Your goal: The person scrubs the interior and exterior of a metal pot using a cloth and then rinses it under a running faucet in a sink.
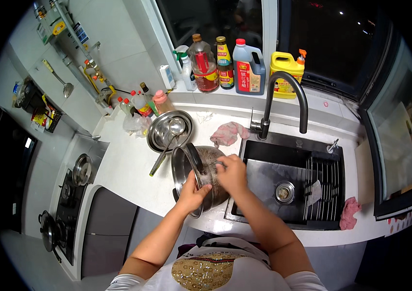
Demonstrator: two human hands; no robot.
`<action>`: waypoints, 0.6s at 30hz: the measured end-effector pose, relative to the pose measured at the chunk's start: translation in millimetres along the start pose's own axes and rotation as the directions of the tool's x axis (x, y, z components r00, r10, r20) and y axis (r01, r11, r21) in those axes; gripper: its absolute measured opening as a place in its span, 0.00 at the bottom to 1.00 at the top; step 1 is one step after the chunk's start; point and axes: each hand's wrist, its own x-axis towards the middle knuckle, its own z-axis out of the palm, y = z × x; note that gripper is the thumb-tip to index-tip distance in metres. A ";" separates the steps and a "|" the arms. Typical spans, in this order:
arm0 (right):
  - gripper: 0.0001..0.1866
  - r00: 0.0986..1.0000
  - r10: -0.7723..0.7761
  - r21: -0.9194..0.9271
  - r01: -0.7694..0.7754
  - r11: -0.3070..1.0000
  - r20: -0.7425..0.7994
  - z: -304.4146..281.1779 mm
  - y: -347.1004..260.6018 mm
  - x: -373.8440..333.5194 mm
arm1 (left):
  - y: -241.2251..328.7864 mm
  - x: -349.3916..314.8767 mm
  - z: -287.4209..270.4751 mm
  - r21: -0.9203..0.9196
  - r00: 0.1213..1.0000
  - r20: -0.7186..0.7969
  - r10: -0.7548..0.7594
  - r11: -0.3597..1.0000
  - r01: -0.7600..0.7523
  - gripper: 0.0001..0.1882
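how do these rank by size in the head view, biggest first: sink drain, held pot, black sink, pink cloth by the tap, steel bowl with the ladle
1. Black sink
2. Held pot
3. Steel bowl
4. Pink cloth
5. Sink drain

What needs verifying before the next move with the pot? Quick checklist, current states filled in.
1. Left hand secure on the pot: ok, gripping it at the rim.
2. Right hand contents known: cannot tell; it is at the pot's outside, fingertips unclear.
3. Pot upright: not ok, tipped on its side near the front edge of the counter.
4. Ladle away from the pot: not ok, its handle slants out of the steel bowls close by.
5. Faucet off: ok, no stream shows below its spout.
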 end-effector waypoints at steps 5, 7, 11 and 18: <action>0.09 0.983 -0.182 0.218 0.171 0.961 0.029 -1.4 -23.6 -15.2 | -5.9 -4.6 -0.5 0.012 0.998 -0.012 -0.054 0.998 0.054 0.28; 0.08 0.986 -0.164 0.147 0.166 0.975 -0.026 1.0 -3.0 -22.2 | -6.3 -3.9 -2.7 -0.094 0.997 -0.003 -0.074 0.993 0.073 0.27; 0.09 0.981 -0.193 0.162 0.187 0.969 0.021 -11.3 -9.3 -14.9 | -3.8 -1.6 -4.9 -0.105 0.990 0.015 -0.138 0.985 0.139 0.25; 0.09 0.983 -0.179 0.149 0.172 0.974 0.035 -10.2 -2.1 -11.1 | 4.6 0.6 -11.1 -0.177 0.987 0.026 -0.160 0.971 0.162 0.22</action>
